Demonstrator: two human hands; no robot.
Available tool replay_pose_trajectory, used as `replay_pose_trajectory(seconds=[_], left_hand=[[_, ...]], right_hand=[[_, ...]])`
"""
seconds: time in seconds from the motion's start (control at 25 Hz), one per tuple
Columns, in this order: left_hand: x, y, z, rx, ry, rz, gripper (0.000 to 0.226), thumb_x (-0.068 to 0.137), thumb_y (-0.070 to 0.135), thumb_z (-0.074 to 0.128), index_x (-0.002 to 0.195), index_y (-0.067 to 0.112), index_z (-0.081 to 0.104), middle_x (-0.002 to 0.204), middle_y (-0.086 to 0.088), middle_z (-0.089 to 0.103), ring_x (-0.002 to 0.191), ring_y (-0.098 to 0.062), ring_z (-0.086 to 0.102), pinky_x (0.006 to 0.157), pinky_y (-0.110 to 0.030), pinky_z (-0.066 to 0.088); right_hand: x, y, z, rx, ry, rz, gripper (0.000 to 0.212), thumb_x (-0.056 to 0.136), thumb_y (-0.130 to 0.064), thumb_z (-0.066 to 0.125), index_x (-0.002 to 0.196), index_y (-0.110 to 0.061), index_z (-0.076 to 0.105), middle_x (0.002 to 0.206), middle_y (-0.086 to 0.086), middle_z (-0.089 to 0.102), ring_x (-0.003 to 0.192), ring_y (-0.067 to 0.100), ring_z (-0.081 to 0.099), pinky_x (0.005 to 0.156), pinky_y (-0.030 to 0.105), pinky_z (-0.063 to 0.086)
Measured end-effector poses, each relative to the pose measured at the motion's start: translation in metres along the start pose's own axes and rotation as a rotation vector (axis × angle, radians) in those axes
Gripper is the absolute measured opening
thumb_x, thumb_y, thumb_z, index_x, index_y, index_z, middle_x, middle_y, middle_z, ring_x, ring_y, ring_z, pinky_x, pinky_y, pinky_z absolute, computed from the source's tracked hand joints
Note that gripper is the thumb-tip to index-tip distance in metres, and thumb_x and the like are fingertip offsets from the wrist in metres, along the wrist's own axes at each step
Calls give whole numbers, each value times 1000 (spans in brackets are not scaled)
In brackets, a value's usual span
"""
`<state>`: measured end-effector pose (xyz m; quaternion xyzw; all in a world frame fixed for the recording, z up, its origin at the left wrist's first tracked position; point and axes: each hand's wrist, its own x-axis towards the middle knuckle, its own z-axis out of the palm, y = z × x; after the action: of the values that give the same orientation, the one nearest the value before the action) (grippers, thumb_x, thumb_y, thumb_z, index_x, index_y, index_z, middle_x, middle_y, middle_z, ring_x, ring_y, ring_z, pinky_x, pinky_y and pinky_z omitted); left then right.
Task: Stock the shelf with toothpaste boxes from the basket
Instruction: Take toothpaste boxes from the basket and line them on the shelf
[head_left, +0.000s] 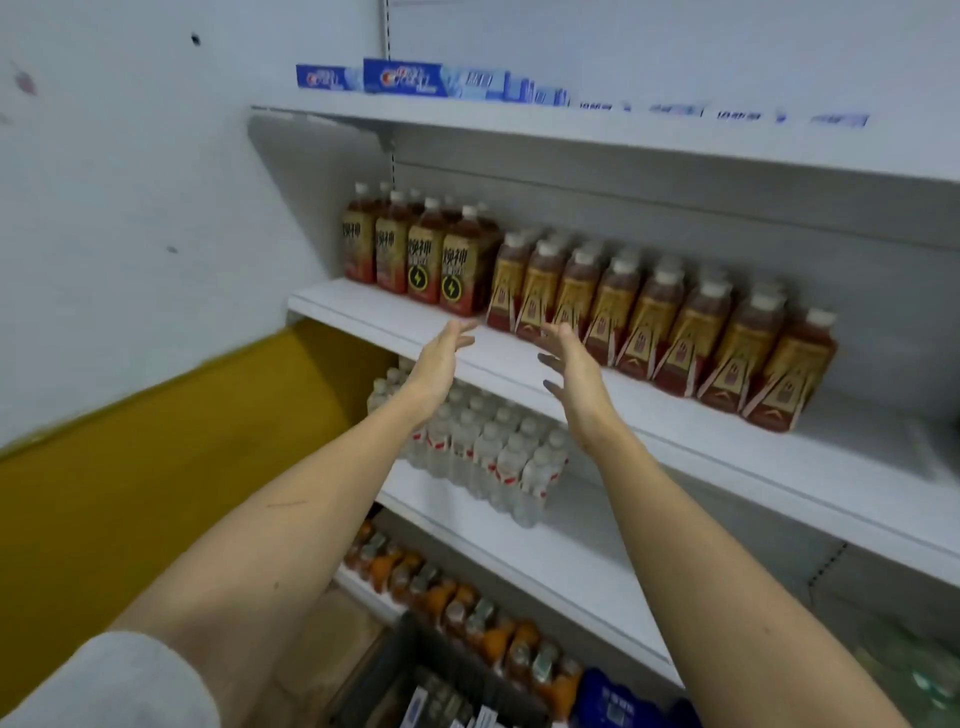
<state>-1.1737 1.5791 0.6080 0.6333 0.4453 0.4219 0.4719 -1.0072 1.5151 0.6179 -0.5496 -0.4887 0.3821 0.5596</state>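
Both hands, left hand (441, 358) and right hand (571, 371), are spread and empty, each grip apart. Toothpaste boxes (405, 78) lie lengthwise on the top shelf (571, 130); more wait in the basket (447, 691) below the hands, about equally near both.

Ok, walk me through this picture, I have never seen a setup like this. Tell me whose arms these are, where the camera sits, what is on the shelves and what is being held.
There is no machine here. One camera, worn on a person's head, looks forward and down, so the arms are the wearer's own. The left hand and right hand are raised in front of the shelves, fingers straight, holding nothing. Blue toothpaste boxes lie on the top shelf. Below stand brown drink bottles, then clear bottles, then orange bottles. The dark basket sits at the bottom edge.
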Motion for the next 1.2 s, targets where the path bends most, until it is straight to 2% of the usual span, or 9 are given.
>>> replay_pose_trajectory(seconds=[0.24,0.44,0.6,0.68,0.8,0.92,1.04,1.12,1.2], left_hand=[[-15,-105,-10,3,-159,-206,60,102,57,13,145,27,42,149,-5,46,142,-23,33,116,-47,23],[-32,-223,-15,18,-261,-448,60,102,56,14,145,27,43,148,-4,47,140,-22,34,115,-46,20],[-42,-323,-24,-34,-262,-648,58,93,66,23,125,32,57,137,-5,57,131,-26,47,115,-54,27],[-45,-392,-26,-71,-293,-773,53,90,68,33,115,31,62,135,-8,59,127,-30,51,113,-55,31],[-71,-440,-18,-34,-308,-950,48,88,67,40,107,32,66,117,0,67,112,-23,61,107,-47,40],[-99,-484,7,5,-284,-1051,33,101,51,35,103,31,60,104,2,64,94,-15,58,83,-31,43],[-128,-570,32,22,-179,-1084,27,101,37,42,102,25,67,112,-5,66,100,-23,59,93,-38,47],[-148,-634,50,67,-84,-1090,25,101,26,45,104,13,66,104,-10,64,95,-26,59,87,-37,47],[-158,-695,71,116,1,-1090,20,99,19,48,103,8,64,98,-10,62,89,-24,57,80,-34,46]], right_hand=[[-27,105,29,-12,1,270,53,103,-53,26,143,-24,46,145,-2,48,130,19,46,111,43,35],[-46,193,85,-28,10,503,53,101,-55,28,143,-27,46,145,-3,48,132,20,44,112,44,33],[-81,267,113,-16,54,727,64,93,-66,33,145,-31,42,150,-5,44,136,20,42,115,47,29],[-97,303,122,54,108,839,58,97,-60,34,141,-25,48,141,-3,53,130,20,48,112,43,33],[-120,357,133,52,154,1002,62,96,-58,37,143,-18,46,144,2,51,132,23,47,114,43,33],[-148,425,140,28,164,1137,57,99,-53,37,142,-16,47,138,-1,51,127,20,47,113,43,33],[-165,517,149,-21,79,1210,23,104,-30,41,99,-17,59,91,2,54,83,17,51,85,38,44],[-174,588,158,-111,16,1256,30,100,-18,43,71,-22,46,69,-3,45,61,11,41,64,31,38],[-188,663,164,-165,-52,1318,37,95,-5,42,61,-17,41,59,2,38,52,15,35,57,31,31]])
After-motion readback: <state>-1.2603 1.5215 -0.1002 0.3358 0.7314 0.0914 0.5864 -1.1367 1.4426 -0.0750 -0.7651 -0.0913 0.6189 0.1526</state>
